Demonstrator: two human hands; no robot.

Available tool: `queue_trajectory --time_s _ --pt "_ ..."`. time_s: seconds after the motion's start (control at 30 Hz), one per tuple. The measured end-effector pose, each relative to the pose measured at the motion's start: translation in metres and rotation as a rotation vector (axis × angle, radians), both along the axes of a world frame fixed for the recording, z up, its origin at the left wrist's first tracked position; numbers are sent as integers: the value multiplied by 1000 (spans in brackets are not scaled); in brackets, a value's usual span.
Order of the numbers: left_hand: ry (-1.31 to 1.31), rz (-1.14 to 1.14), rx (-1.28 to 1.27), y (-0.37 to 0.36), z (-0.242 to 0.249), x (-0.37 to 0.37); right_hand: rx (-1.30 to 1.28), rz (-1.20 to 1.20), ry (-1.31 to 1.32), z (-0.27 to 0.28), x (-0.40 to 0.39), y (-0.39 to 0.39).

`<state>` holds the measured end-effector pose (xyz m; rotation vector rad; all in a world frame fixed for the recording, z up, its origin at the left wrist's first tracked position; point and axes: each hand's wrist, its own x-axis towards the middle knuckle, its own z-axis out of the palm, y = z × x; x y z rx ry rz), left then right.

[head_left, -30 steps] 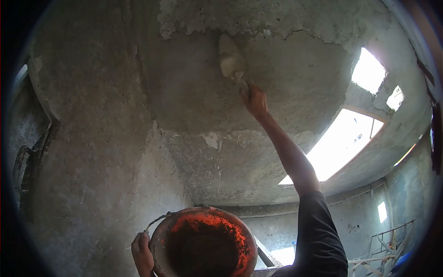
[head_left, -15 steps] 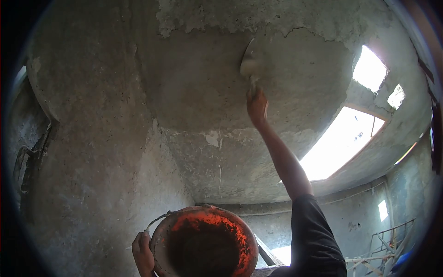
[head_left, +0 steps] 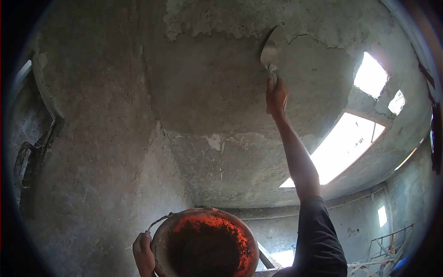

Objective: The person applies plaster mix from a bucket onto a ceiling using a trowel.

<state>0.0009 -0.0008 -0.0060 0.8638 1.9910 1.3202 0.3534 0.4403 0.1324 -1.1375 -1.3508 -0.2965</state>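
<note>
My right hand (head_left: pixel 278 96) is raised high and closed around the handle of a trowel (head_left: pixel 272 50). The pointed metal blade lies against or very close to the wall, near the jagged edge of a smooth, darker patch of plaster (head_left: pixel 212 83). Low in view, my left hand (head_left: pixel 144 254) is closed at the left side of an orange bucket (head_left: pixel 247 235), by its wire handle. Grey mortar crusts the bucket's rim and inner wall. Its inside is dark, and I cannot make out how much it holds.
A bare plastered wall (head_left: pixel 92 152) meets the worked wall at a corner on the left. To the right, a large bright window opening (head_left: pixel 348 147) and smaller openings (head_left: pixel 370 75) break the wall. A scaffold frame (head_left: pixel 390 249) stands at the lower right.
My right hand and the trowel have moved to the right and slightly up along the plaster. My left hand and the bucket have stayed nearly still.
</note>
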Motion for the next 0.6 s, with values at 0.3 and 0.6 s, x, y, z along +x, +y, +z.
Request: queue_trajectory --time_s 0.3,0.6 --pt "35 -48 -61 2 7 0 -143 143 -131 -62 -11 -19" --pt "26 38 1 3 -4 1 -126 -9 -83 -33 5 10"
